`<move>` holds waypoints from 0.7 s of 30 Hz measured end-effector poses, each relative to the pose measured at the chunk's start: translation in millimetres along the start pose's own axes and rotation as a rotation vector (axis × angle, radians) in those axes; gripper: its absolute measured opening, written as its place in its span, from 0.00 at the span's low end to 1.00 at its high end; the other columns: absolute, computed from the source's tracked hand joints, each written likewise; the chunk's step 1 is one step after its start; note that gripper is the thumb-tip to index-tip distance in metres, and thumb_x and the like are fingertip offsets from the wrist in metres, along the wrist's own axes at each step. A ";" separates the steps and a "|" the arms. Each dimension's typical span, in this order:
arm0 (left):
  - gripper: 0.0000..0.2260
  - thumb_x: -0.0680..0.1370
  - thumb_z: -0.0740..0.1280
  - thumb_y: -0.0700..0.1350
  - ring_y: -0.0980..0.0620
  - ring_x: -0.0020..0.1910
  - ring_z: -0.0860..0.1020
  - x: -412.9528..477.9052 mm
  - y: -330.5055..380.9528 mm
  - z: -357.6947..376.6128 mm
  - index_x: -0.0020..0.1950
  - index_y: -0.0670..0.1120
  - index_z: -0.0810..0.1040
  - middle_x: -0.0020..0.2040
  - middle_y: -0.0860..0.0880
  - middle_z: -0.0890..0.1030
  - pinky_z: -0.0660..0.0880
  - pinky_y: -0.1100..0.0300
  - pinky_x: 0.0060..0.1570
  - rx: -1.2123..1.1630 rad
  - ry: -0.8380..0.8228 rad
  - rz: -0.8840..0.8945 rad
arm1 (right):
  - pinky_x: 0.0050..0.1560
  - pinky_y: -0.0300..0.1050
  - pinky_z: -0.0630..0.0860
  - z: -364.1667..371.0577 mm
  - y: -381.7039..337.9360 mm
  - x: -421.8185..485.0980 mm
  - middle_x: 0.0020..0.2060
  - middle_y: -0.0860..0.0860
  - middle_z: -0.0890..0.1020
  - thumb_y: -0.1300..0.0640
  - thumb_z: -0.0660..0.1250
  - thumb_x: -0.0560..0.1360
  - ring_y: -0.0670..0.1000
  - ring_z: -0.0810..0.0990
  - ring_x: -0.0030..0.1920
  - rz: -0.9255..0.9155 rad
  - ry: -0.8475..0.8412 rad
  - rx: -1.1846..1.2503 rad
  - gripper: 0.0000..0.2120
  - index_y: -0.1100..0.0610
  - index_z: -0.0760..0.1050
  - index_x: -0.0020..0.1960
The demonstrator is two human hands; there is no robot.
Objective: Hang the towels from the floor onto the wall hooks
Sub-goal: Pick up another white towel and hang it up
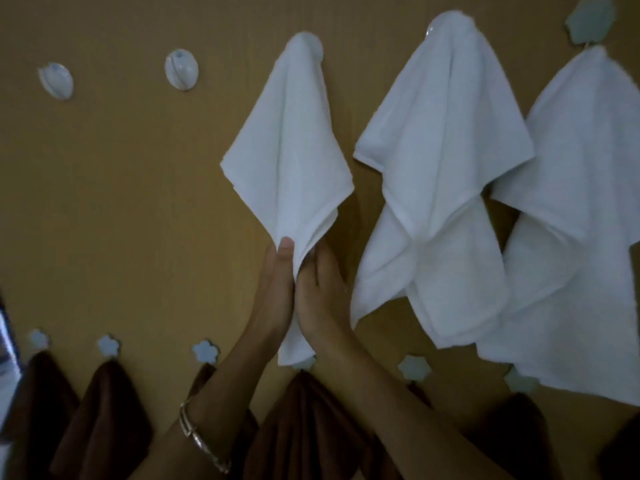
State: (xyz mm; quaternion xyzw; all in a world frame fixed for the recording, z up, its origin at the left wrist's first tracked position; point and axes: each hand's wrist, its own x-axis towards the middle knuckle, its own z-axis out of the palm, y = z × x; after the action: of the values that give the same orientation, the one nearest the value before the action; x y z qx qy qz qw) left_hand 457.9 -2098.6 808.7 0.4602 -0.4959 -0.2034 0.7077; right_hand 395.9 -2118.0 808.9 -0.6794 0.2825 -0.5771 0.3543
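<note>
From the head view we face a flat tan wall (121,202), dimly lit, with two rows of hooks; in the upper row two white oval hooks (181,68) at the left stand bare, and the wall below them is open down to the lower row; to their right three white towels hang in a line, the left white towel (287,150) draped from its own round hook, the middle white towel (443,150) just beside it, and the right white towel (588,202) overlapping the middle one's edge and running off the frame; our left hand (273,299) and right hand (322,299) are pressed flat against each other with the lower tail of the left white towel sandwiched between the palms, fingers straight rather than curled; a metal bangle (204,441) sits on the left wrist; along the lower row pale flower-shaped hooks (109,345) carry dark brown towels (100,420), which crowd the bottom edge beneath our forearms; at the far left edge something pale and blurred intrudes, and we cannot tell what it is.
</note>
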 end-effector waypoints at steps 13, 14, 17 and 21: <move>0.22 0.81 0.53 0.57 0.51 0.66 0.71 -145.7 -48.6 -29.3 0.70 0.48 0.68 0.68 0.49 0.71 0.71 0.53 0.62 0.221 0.217 -0.463 | 0.62 0.46 0.68 4.1 52.6 -133.4 0.64 0.54 0.74 0.48 0.52 0.81 0.55 0.72 0.64 0.315 -0.447 0.102 0.20 0.55 0.65 0.70; 0.21 0.82 0.53 0.55 0.50 0.66 0.71 -158.8 -45.7 -34.6 0.70 0.47 0.68 0.68 0.48 0.71 0.71 0.54 0.61 0.224 0.254 -0.485 | 0.64 0.46 0.67 9.8 52.9 -143.7 0.65 0.53 0.74 0.49 0.52 0.81 0.54 0.72 0.65 0.337 -0.472 0.114 0.20 0.53 0.66 0.71; 0.18 0.83 0.50 0.49 0.51 0.58 0.75 -198.5 -33.7 -55.3 0.66 0.42 0.71 0.61 0.44 0.76 0.73 0.64 0.52 0.182 0.393 -0.490 | 0.69 0.50 0.67 34.1 40.2 -179.2 0.66 0.47 0.72 0.52 0.52 0.81 0.49 0.70 0.67 0.407 -0.610 0.081 0.19 0.48 0.66 0.71; 0.14 0.84 0.48 0.46 0.57 0.49 0.77 -245.4 -5.0 -91.7 0.54 0.49 0.73 0.48 0.52 0.78 0.76 0.68 0.44 0.265 0.487 -0.456 | 0.64 0.52 0.73 63.9 14.0 -221.1 0.63 0.47 0.75 0.54 0.54 0.79 0.50 0.73 0.64 0.380 -0.785 0.089 0.19 0.46 0.67 0.69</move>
State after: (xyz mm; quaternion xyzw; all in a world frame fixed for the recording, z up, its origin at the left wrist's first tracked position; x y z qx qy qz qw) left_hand 436.0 -1877.2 670.4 0.6819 -0.2195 -0.1742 0.6756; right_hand 420.7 -1941.0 663.2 -0.7672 0.2215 -0.2114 0.5636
